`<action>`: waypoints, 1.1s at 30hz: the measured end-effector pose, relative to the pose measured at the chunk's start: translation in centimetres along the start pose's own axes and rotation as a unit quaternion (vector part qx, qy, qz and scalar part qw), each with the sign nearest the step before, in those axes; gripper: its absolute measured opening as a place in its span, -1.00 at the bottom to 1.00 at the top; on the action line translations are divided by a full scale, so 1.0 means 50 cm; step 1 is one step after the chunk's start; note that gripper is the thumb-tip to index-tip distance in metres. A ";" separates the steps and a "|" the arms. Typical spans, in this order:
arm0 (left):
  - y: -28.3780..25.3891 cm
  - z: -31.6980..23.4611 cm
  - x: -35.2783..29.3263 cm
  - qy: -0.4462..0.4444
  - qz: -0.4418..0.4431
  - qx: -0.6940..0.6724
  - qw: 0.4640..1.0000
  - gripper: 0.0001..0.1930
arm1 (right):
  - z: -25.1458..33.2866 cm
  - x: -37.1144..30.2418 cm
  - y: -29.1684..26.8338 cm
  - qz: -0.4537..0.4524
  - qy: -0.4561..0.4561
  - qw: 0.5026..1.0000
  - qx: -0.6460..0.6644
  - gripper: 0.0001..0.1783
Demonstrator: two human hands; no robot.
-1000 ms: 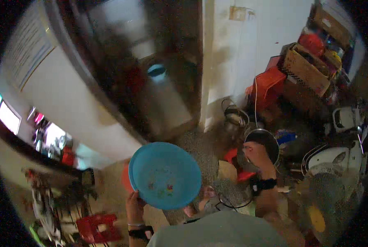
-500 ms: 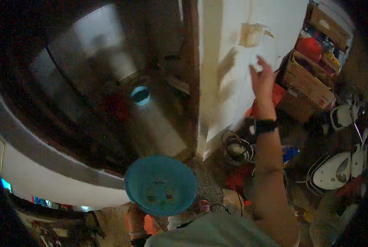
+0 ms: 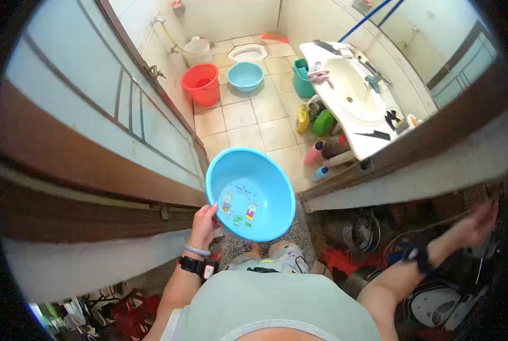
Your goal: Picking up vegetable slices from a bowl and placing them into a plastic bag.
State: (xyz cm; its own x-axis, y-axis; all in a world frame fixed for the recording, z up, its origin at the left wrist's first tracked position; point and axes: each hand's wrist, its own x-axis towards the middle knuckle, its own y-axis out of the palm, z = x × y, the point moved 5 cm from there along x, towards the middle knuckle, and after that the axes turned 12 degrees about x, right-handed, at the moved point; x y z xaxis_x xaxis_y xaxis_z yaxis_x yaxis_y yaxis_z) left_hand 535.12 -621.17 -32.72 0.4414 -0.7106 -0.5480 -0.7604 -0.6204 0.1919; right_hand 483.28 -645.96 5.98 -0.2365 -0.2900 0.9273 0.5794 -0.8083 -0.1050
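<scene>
- Blue basin (image 3: 271, 190): frame centre, mouth upward, long axis slanting upper left to lower right.
- Left hand (image 3: 204, 225): pinching its lower-left rim.
- Right hand (image 3: 480, 223): right edge, blurred; cannot tell its fingers' state.

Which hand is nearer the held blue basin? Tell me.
Left. The left hand grips the near-left rim of the blue basin; the right hand is well off to its right.

The tiled floor (image 3: 239, 115) carries a red bucket (image 3: 206, 96) and blue basin (image 3: 245, 76).
</scene>
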 end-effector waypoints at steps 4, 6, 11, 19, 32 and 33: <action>0.034 -0.041 0.122 -0.020 -0.015 -0.005 1.000 -0.78 | 0.166 -0.197 0.124 0.226 0.138 0.897 0.354 -0.71; 0.036 -0.045 0.200 -0.022 -0.040 0.012 0.999 -0.78 | 0.276 -0.292 0.318 0.453 0.028 0.844 0.285 -0.80; 0.097 -0.164 0.350 -0.018 -0.069 0.016 0.997 -0.82 | 0.191 -0.476 0.671 0.591 0.221 0.720 0.287 -0.71; 0.075 -0.347 0.568 0.016 -0.085 -0.065 0.994 -0.77 | 0.031 -0.771 1.067 0.745 0.263 0.600 0.127 -0.41; 0.124 -0.576 1.064 -0.029 0.017 -0.085 0.996 -0.72 | 0.088 -0.934 1.396 0.599 0.759 0.132 0.218 -0.22; 0.133 -0.583 1.102 -0.039 0.031 -0.085 0.995 -0.72 | 0.092 -0.932 1.435 0.565 0.782 0.141 0.223 -0.26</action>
State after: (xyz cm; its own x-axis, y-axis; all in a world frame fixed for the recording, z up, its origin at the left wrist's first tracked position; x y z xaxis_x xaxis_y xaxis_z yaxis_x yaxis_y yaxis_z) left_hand 568.28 -674.12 -37.92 0.3525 -0.7261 -0.5903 -0.6909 -0.6274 0.3592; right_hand 539.46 -688.08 -43.09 0.5215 -0.1448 -0.8408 0.8457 0.2180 0.4870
